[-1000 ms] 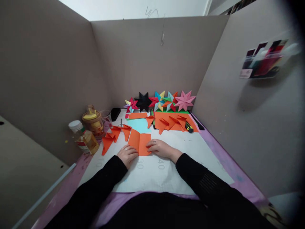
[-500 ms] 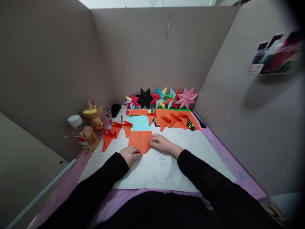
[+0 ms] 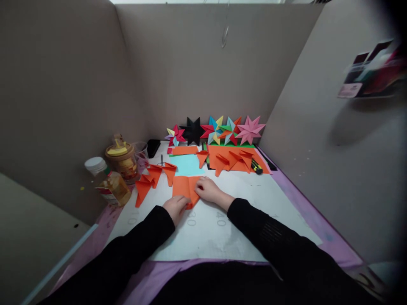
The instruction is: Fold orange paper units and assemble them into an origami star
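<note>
At the far left, a clear bottle of amber liquid with a white cap, a brown round tub with a yellow top and a clear plastic cup stand by the grey partition, seemingly to spare the middle of the worktop. Beside them, pointed folded orange paper pieces lie close together, perhaps grouped to stay within reach. The left hand has its fingers bent over the lower edge of an orange rectangular paper, apparently gripping it where it is turned up. That paper lies in front of the person, a crease running down it, and the right hand pinches its right edge, probably to keep the sides lined up. Behind, a row of multicoloured folded paper stars leans on the back partition, as if for display. Further right, a black-and-yellow cutter rests on a large orange paper sheet. As for writing, the white paper sheet beneath the hands bears faint figures that seem to read 10, 30 and 40; the bottle's label and the pale label on the right-hand wall pouch are illegible.
</note>
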The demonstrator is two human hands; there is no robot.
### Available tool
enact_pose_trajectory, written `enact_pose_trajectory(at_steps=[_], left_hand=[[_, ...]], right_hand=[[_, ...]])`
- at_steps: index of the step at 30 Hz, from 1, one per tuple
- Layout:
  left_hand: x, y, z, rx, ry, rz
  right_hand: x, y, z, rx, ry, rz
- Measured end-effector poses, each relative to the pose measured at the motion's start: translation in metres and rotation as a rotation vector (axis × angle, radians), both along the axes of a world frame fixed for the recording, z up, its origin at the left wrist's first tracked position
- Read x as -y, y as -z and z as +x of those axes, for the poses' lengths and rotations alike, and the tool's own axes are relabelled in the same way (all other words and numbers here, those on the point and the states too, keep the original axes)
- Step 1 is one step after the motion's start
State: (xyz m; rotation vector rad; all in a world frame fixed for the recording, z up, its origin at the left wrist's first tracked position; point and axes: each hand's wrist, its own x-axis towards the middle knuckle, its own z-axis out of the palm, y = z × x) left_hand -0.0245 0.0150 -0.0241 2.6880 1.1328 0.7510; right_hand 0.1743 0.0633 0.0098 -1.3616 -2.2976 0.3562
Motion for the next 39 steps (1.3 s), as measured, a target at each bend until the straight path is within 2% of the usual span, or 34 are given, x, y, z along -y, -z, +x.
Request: enact_pose_trajectory(at_steps=[4,9,17,30,39], left_hand=[[-0.004,0.009,0.003,-0.094,0.019,0.068],[-0.007,0.015,0.005,-0.084,0.041,0.074],[-0.001,0.003,0.008,-0.058,0.005,-0.009],[0.0,0.002,0.007,-0.05,0.007,0.022],[0.009,-0.009,0.006,-0.203,0.061,0.118]], right_hand=[[0.004,0.002,-0.002,0.044,0.051,0.016],[0.006,0.005,-0.005,0.087,0.085,0.04],[0.005,0.008,-0.009,0.204,0.122,0.066],[0.006,0.006,-0.013,0.236,0.127,0.05],[0.006,0.003,-0.015,0.261,0.134,0.033]])
